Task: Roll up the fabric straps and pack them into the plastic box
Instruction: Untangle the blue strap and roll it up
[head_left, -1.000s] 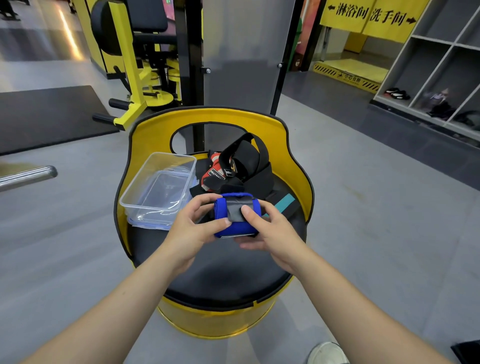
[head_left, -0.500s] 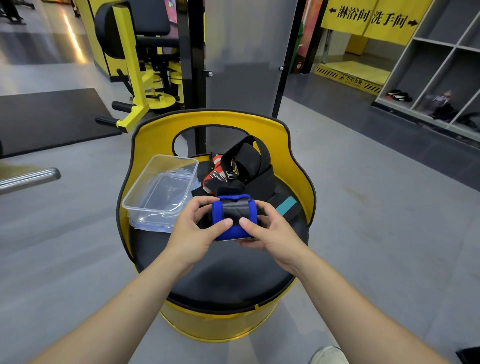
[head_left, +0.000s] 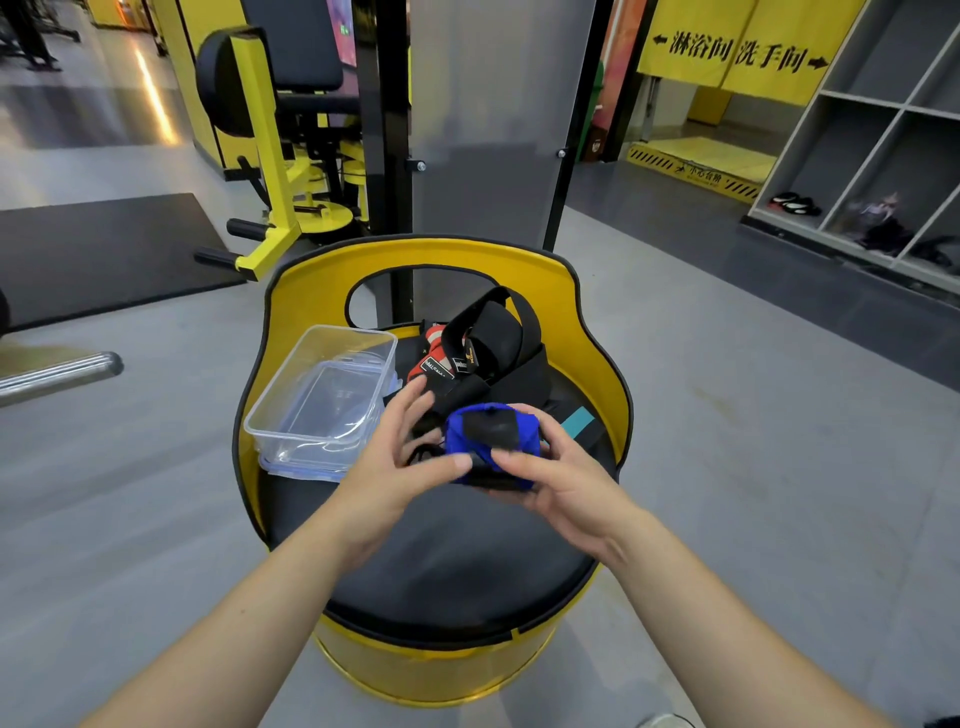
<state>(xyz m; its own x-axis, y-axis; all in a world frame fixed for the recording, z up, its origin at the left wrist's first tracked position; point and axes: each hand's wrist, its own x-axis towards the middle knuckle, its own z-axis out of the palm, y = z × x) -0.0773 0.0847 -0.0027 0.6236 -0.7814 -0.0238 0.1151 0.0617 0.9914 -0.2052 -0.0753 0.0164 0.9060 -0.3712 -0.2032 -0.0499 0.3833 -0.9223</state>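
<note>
Risk, judged: the roll (head_left: 485, 441) may spring loose and unwind. Cause: only the right hand (head_left: 558, 480) truly grasps it, thumb on the near face, fingers curled round the far side; if the black fastening patch under that thumb is not pressed home, the layers could slacken on the way to the box (head_left: 322, 395).

Risk, judged: a drop onto the seat (head_left: 447, 566). Cause: the left hand (head_left: 402, 457) gives little support; its fingers are spread and straight, thumb tip alone touching the roll's near-left corner.

Risk, judged: snagging the loose straps (head_left: 493, 353) lying just beyond the fingertips of both hands.

Item: roll. Blue fabric, wound compact and blocky, a black patch on the top face, a dark edge showing at the underside. Held between the two thumbs, above the seat, not resting on it.

Item: box. Clear plastic, open, nothing seen inside, apparently sitting on its lid; just left of the left fingers, beside them, not touched.
</note>
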